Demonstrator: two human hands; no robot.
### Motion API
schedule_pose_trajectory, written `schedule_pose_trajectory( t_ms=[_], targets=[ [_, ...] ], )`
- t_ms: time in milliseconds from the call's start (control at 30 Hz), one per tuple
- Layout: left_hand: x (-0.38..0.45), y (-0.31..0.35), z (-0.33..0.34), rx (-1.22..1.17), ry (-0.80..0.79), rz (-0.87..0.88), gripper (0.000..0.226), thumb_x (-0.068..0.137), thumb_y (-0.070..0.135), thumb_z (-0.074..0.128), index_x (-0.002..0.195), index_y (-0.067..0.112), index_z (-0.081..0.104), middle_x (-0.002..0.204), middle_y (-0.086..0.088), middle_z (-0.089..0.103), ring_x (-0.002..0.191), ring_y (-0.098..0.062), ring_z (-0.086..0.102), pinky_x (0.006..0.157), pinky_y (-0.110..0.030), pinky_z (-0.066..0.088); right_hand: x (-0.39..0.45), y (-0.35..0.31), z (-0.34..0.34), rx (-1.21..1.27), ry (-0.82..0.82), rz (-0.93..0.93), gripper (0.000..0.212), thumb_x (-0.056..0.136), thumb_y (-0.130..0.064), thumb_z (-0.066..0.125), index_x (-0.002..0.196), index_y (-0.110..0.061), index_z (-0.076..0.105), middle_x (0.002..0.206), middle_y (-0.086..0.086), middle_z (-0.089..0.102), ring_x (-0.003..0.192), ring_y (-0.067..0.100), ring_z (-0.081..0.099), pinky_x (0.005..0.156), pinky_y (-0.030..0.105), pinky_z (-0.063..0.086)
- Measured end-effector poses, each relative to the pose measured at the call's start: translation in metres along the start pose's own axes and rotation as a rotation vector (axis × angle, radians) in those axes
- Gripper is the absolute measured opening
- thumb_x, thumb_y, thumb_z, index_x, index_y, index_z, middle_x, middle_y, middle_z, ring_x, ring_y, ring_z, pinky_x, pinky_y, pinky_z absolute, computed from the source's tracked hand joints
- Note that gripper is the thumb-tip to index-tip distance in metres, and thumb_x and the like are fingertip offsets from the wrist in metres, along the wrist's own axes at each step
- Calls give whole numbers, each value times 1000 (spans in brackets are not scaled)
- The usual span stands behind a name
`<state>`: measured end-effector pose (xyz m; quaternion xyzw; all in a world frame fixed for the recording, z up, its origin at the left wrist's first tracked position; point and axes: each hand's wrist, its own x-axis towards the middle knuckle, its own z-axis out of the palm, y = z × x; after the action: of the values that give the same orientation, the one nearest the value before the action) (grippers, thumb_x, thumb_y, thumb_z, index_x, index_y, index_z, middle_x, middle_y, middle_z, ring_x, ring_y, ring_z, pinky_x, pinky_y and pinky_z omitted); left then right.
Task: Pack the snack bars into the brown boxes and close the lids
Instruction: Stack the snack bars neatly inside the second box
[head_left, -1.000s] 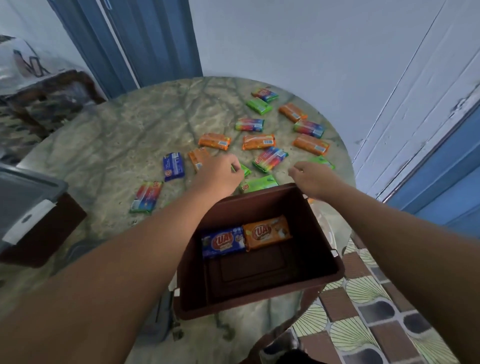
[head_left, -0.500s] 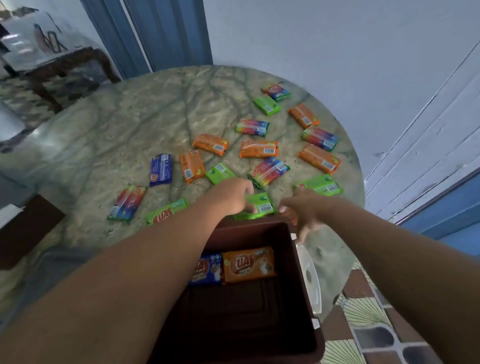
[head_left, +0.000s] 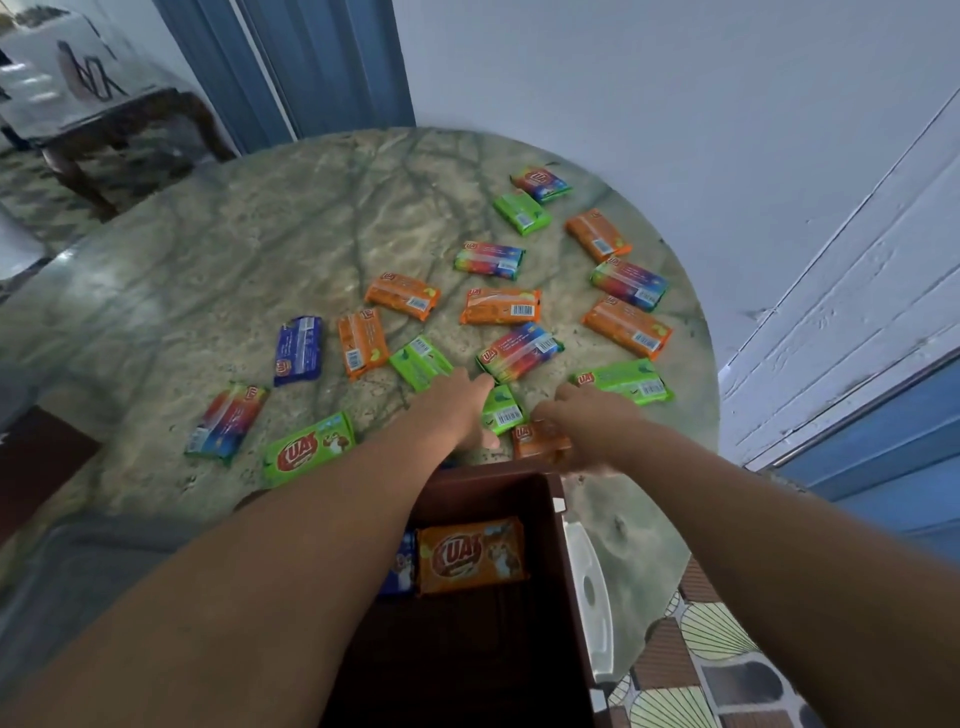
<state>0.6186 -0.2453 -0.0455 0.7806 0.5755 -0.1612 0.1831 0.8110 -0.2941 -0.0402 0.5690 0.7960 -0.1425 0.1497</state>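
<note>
Head view. Left hand (head_left: 457, 410): over a green bar (head_left: 501, 410), grip not discernible. Right hand (head_left: 587, 426): on an orange bar (head_left: 535, 439), fingers curled around it. Brown box (head_left: 498, 613): open, nearer than both hands, one orange bar inside (head_left: 470, 553). Other bars scattered beyond the hands on the marble table (head_left: 208, 270).
</note>
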Motion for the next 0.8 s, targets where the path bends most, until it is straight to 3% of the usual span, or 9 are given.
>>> schedule_pose_trajectory(
  t_ms=[167, 300, 400, 533, 667, 800],
  targets=[
    [1, -1, 1, -28, 37, -38, 82, 82, 47, 80, 148, 20, 38, 146, -16, 39, 127, -37, 51, 101, -49, 49, -1, -9, -3, 55, 50, 60, 85, 70, -53, 88, 137, -29, 44, 128, 5, 46, 107, 27, 59, 74, 34, 50],
    [-14, -10, -9, -166, 172, -72, 95, 75, 45, 85, 148, 21, 30, 153, -20, 31, 119, -36, 58, 86, -40, 52, -5, -16, -21, 127, 188, 105, 87, 72, -57, 82, 138, -30, 33, 128, 5, 41, 95, 27, 60, 71, 37, 52],
    [-30, -28, -26, -181, 305, -73, 94, 75, 59, 77, 144, 17, 30, 141, -16, 45, 111, -33, 60, 76, -38, 48, -9, -22, -40, 178, 264, 152, 83, 73, -61, 73, 137, -27, 34, 118, 2, 51, 94, 26, 59, 73, 39, 54],
    [-59, -51, -48, -249, 495, -79, 79, 78, 65, 68, 130, 16, 33, 104, -1, 57, 85, -22, 61, 67, -39, 49, -17, -40, -61, 342, 412, 292, 70, 76, -66, 58, 127, -21, 39, 103, 1, 55, 85, 28, 60, 70, 42, 55],
    [-94, -69, -55, -233, 569, -76, 73, 79, 63, 70, 126, 20, 32, 100, 1, 59, 82, -23, 61, 71, -43, 53, -28, -70, -73, 367, 494, 294, 62, 78, -66, 58, 115, -21, 39, 104, 4, 57, 89, 33, 62, 69, 40, 47],
    [-127, -82, -44, -213, 605, -40, 72, 78, 64, 70, 124, 20, 37, 103, 1, 58, 82, -21, 60, 61, -36, 41, -43, -110, -67, 372, 488, 231, 61, 75, -64, 64, 110, -23, 35, 106, 4, 56, 90, 34, 62, 72, 42, 50]
  ],
)
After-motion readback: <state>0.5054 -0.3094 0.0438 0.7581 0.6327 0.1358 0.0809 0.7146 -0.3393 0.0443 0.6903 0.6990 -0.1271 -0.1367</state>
